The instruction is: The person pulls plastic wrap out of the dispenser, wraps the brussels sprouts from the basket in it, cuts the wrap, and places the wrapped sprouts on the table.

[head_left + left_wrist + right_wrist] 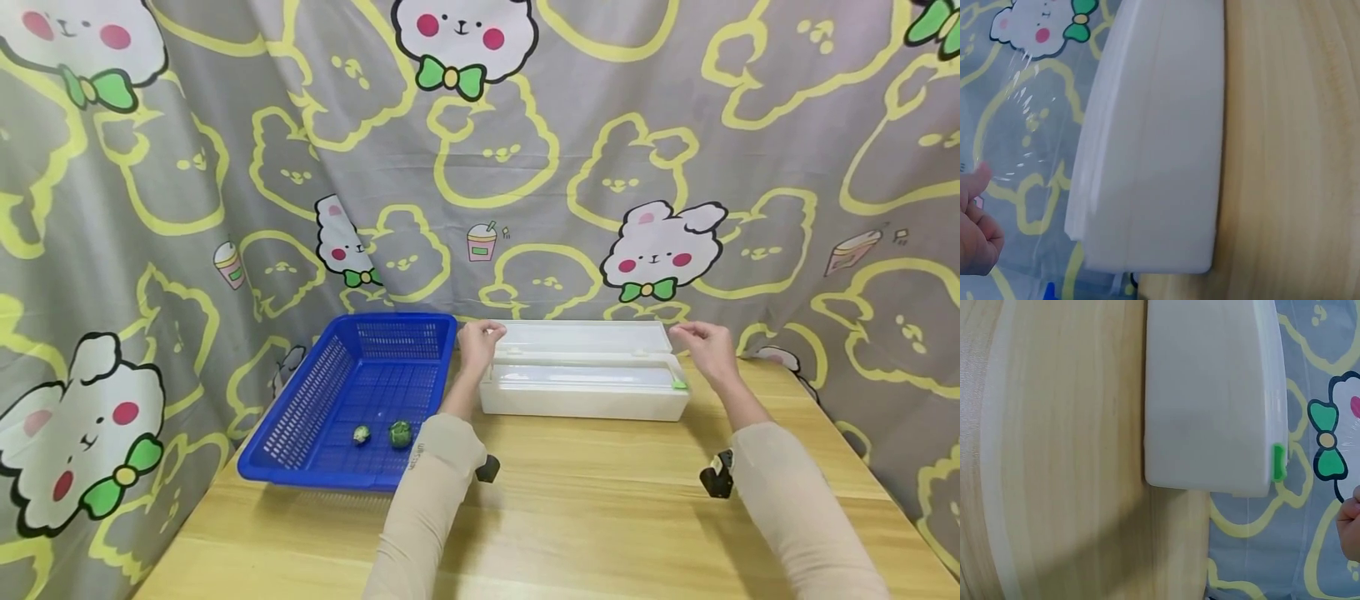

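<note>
Two hands in a pinch on one clear film — one box, one basket, two vegetables.

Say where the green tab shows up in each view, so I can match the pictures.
Head: right of centre, the green tab sits at the right end of the white box, along its upper front edge.
Left wrist: not in this picture.
Right wrist: right of centre, just below mid-height, near the box's lower right corner.
Shared landmark: the white box, seen in all three views.
</note>
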A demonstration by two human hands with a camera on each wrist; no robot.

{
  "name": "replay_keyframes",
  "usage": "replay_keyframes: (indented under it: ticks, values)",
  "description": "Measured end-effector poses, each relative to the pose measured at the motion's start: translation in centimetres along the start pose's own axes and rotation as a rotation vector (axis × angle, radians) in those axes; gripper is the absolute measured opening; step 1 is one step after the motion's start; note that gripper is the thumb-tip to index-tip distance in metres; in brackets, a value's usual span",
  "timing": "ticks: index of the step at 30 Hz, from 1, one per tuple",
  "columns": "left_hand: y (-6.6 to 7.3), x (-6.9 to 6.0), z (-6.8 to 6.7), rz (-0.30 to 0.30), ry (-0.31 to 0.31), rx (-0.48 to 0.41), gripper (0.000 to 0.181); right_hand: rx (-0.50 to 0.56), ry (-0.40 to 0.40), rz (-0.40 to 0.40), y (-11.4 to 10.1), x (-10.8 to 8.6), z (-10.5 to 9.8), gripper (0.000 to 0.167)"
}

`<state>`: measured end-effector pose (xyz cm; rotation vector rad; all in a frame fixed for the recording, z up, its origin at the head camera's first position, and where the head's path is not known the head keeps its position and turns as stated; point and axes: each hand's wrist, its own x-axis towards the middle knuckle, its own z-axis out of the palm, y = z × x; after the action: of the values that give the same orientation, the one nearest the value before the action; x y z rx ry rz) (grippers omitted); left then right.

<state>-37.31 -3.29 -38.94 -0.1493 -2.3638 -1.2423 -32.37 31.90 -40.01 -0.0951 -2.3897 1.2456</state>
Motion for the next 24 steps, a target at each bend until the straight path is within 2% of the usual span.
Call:
replay_keyframes:
  ticks: [2, 6, 13, 17, 24]
  values:
    - [0.1, 0.2, -0.3, 0.024, -0.010, 0.033, 0.012, 0.010, 0.005, -0.013, -0.1, 0.2, -0.1, 0.035]
    - [0.4, 0.5, -1.1, 0.040, -0.068, 0.067, 0.014, -0.008, -0.002, -0.035, -0.3, 0.4, -0.4, 0.036]
    - [0.6, 0.8, -1.6, 0.083, -0.132, 0.081, 0.014, -0.039, 0.004, -0.058, -1.1, 0.2, -1.3, 0.040]
    - [1.1, 1.1, -2.0, 0.103, -0.148, 0.074, 0.015, -0.038, 0.013, -0.073, -1.5, 0.4, -1.8, 0.038]
    - [1.9, 1.4, -3.0, 0.094, -0.150, 0.059, 0.016, -0.016, 0.000, -0.100, -2.5, 1.1, -2.1, 0.037]
